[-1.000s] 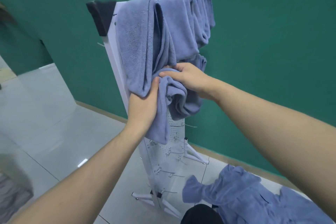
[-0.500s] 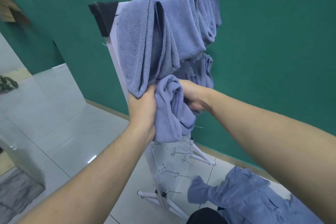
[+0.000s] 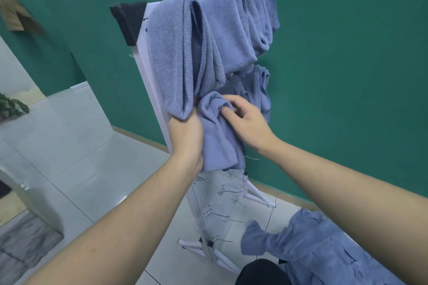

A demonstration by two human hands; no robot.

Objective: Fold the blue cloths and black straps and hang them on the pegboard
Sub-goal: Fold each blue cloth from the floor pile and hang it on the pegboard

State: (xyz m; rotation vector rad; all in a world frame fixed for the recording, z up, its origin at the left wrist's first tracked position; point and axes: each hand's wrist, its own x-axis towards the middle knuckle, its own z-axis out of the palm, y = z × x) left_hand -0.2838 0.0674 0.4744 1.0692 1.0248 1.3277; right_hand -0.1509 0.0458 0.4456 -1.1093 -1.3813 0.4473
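Cloth (image 3: pixel 217 136) in play is the folded blue one hanging long-axis vertical on the pegboard (image 3: pixel 215 190), right under the bigger draped towel (image 3: pixel 176 53). Left hand (image 3: pixel 185 136) grips its left edge from below; right hand (image 3: pixel 247 122) sits on its upper right with fingertips curled into the top fold. Both are on it, but I'd say the right does the seating onto the hook.
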